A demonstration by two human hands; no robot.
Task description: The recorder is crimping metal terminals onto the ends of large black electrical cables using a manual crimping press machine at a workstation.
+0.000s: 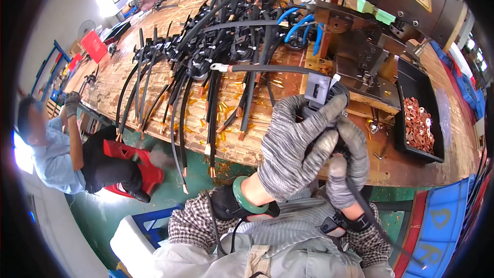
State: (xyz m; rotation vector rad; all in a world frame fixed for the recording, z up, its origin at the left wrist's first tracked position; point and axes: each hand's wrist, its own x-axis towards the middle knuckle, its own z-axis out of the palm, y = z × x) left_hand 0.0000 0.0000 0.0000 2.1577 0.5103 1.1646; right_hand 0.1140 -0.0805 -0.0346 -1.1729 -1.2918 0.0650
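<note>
Black plastic part (318, 90) is up in front of the body, over the near edge of the counter (103, 92), gripped by both hands. Status: the cable (270, 68) sticking out left of it has a silver lug (220, 67) on its end, so I'd call that end done. Another black cord (371, 215) drops away lower right; can't tell if it's the same run. Can't confirm the part is fully seated, fingers cover its lower half. Looks like plenty left: big cable pile (216, 38) behind, many with bare copper ends (212, 172) and no lug visible. Copper pieces (418, 126) sit in the black tray (443, 141) at right, beside the press (355, 69).

Pose: left hand (298, 146) in a striped knit glove, forearm angled up from lower left, fingers closed round the part's left and front. Right hand (350, 157), same glove, rises nearly upright just beside it, fingers curled in on the part's underside; exact contact hidden. Both hands narrow, knuckles close together.
</note>
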